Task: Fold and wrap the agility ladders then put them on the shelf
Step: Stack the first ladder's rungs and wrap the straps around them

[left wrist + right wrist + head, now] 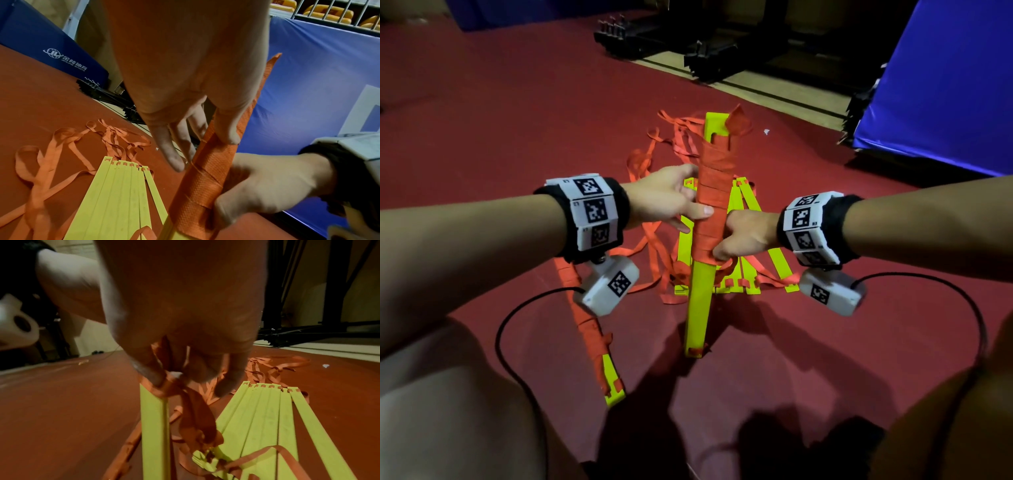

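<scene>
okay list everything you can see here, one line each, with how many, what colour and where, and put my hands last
held ladder bundle: one, yellow rungs wrapped in orange strap, upright at centre, lower end on the floor
wrapped ladder bundle: one, yellow and orange, lying on the floor at left
loose rungs: several, yellow, fanned flat on the floor behind the held bundle
loose straps: a tangle, orange, on the floor beside the rungs
floor: red
crash mat: one, blue, far right
black frames: dark, far edge, count unclear
left hand: holds the bundle, thumb across the wrap
right hand: grips the wrap's lower end
</scene>
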The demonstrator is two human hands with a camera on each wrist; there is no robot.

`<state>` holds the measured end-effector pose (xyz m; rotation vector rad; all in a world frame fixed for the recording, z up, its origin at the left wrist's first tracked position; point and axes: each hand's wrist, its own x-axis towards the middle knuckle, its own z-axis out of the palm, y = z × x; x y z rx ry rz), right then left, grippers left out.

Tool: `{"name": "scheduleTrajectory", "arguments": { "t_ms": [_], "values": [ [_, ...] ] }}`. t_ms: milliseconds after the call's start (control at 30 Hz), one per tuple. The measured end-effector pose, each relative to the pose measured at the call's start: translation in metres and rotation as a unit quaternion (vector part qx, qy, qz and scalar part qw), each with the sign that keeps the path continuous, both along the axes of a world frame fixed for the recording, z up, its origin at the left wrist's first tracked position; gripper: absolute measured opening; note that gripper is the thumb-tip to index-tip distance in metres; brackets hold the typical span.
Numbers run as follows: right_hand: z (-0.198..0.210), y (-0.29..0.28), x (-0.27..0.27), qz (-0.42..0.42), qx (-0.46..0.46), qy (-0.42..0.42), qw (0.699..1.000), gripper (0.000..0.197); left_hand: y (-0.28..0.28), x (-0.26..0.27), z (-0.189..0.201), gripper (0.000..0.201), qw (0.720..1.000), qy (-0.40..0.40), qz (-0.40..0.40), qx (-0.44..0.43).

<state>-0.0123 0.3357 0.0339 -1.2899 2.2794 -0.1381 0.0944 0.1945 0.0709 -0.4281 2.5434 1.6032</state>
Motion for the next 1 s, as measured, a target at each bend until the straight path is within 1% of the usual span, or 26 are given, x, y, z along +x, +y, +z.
{"name": "scheduleTrajectory", "arguments": {
  "t_ms": [67, 100, 167, 233, 300, 367, 433, 533, 567, 633, 700, 767, 833, 967, 1000],
  "values": [
    [0.003, -0.005, -0.001, -0.022, 0.021, 0.018, 0.999, 0.02, 0.001, -0.002, 0.001, 0.041, 1.0, 0.0, -0.005, -0.007],
    [0.004, -0.007, -0.002, -0.027, 0.031, 0.03, 0.999, 0.022, 0.002, -0.003, 0.002, 0.041, 1.0, 0.002, -0.003, -0.011],
    [0.005, -0.01, 0.0, -0.029, 0.05, 0.055, 0.997, 0.019, 0.001, -0.005, 0.002, 0.04, 1.0, 0.005, 0.009, -0.022],
    [0.003, -0.012, 0.001, -0.029, 0.059, 0.059, 0.996, 0.024, -0.002, -0.005, 0.002, 0.039, 0.999, 0.007, 0.021, -0.027],
    [0.001, -0.011, 0.001, -0.03, 0.043, 0.043, 0.998, 0.032, -0.006, -0.004, 0.003, 0.037, 0.999, 0.01, 0.025, -0.033],
    [0.001, -0.01, 0.0, -0.039, 0.009, 0.003, 0.999, 0.038, -0.011, -0.002, 0.005, 0.033, 0.999, 0.015, 0.029, -0.042],
    [0.0, -0.009, -0.001, -0.061, -0.022, -0.062, 0.996, 0.04, -0.018, 0.0, 0.008, 0.029, 0.998, 0.021, 0.032, -0.052],
    [-0.006, -0.007, -0.006, -0.097, -0.021, -0.198, 0.975, 0.033, -0.028, 0.003, 0.008, 0.024, 0.998, 0.019, 0.029, -0.048],
    [-0.007, -0.006, -0.008, -0.098, -0.013, -0.22, 0.97, 0.032, -0.029, 0.004, 0.008, 0.024, 0.998, 0.014, 0.021, -0.05],
    [-0.007, -0.005, -0.011, -0.067, 0.008, -0.21, 0.975, 0.036, -0.028, 0.005, 0.005, 0.024, 0.998, 0.003, -0.001, -0.069],
    [-0.008, -0.004, -0.011, -0.019, 0.048, -0.167, 0.985, 0.038, -0.026, 0.002, 0.002, 0.025, 0.996, -0.001, -0.017, -0.092],
    [-0.011, -0.003, -0.012, 0.016, 0.084, -0.118, 0.989, 0.029, -0.027, 0.0, 0.0, 0.026, 0.994, -0.004, -0.024, -0.102],
    [-0.013, -0.001, -0.016, 0.03, 0.068, -0.106, 0.992, 0.016, -0.028, 0.0, 0.001, 0.025, 0.994, -0.009, -0.027, -0.102],
    [-0.006, 0.007, -0.033, 0.037, -0.007, -0.08, 0.996, 0.011, -0.032, 0.004, 0.003, 0.025, 0.994, -0.017, -0.029, -0.101],
    [-0.005, 0.009, -0.035, 0.038, -0.014, -0.094, 0.995, 0.01, -0.032, 0.004, 0.003, 0.025, 0.994, -0.017, -0.025, -0.102]
  ]
}}
